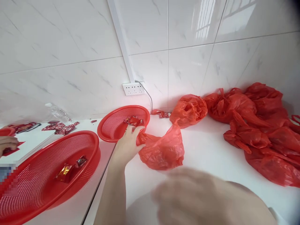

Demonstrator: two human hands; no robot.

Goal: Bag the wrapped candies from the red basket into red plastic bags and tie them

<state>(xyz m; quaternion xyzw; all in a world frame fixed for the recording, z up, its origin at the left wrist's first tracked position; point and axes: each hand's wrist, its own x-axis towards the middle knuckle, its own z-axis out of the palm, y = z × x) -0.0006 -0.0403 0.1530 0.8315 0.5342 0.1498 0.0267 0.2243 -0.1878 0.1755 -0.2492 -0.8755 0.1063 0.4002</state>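
My left hand (130, 140) reaches over the near rim of the smaller red basket (110, 125), its thumb and fingers apart. Several small red-wrapped sweets (133, 120) lie in that basket beyond the fingertips. Just right of the hand, a thin red plastic bag (162, 153) rests on the white table, its edge close to my thumb; whether they touch I cannot tell. My right hand (187, 193) is smeared by motion in front of the bag, so its fingers are unclear.
A large red basket (93, 140) with a few wrapped sweets (65, 172) stands at left. Another person's hand (8, 143) holds something red at the left edge. Red plastic bags (255, 125) are heaped at right; a bunched bag (188, 111) sits by the tiled wall, below a power socket (133, 88).
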